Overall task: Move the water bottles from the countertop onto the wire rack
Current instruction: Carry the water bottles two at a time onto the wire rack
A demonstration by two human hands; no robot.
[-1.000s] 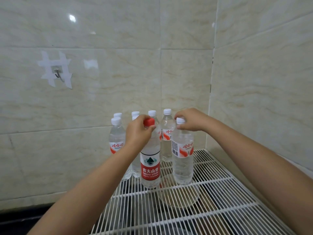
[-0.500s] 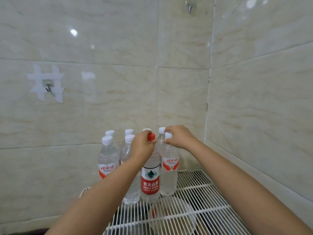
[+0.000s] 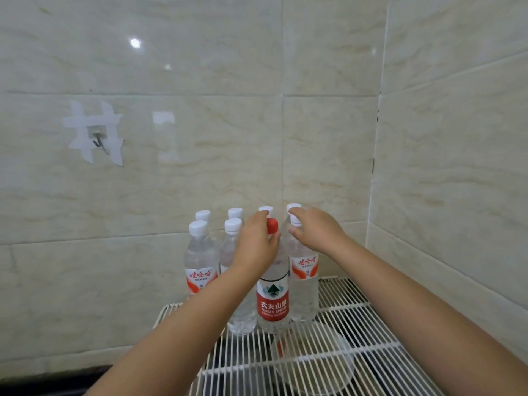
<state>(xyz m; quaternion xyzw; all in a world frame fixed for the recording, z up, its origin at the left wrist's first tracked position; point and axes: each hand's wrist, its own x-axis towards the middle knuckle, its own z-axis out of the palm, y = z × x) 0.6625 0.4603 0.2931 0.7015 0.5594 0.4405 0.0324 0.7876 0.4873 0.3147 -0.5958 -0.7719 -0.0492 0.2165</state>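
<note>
— Where do the bottles stand?

— All on the wire rack (image 3: pixel 357 332), crowded at its far end, hard against the tiled wall (image 3: pixel 200 167). Eight can be made out, in two rows.

— Which ones are in hand?

— Two in the front row. The left hand (image 3: pixel 257 244) is curled round the neck of the red-capped bottle (image 3: pixel 273 298), fingers over the top, thumb below the red cap (image 3: pixel 272 226). That bottle stands upright on the rack wires, its red label facing out.

— And the other hand?

— The right hand (image 3: pixel 317 232) pinches the white cap of the bottle (image 3: pixel 304 284) just right of the red-capped one. Fingertips above the cap, thumb (image 3: pixel 294 230) under it at the neck. That bottle is upright too, touching its red-capped neighbour.

— The rest?

— Left of the red-capped bottle stand two more white-capped bottles (image 3: pixel 200 261) in the front row, one partly hidden by the left forearm. Behind them only white caps (image 3: pixel 235 212) of the back row show.

— Anything else nearby?

— Under the rack, near the red-capped bottle's foot, a round glass lid (image 3: pixel 328 370) shows through the wires. High on the wall, well left of the bottles, a metal hook (image 3: pixel 98 141) sits in a cross of white tape (image 3: pixel 85 127).
</note>
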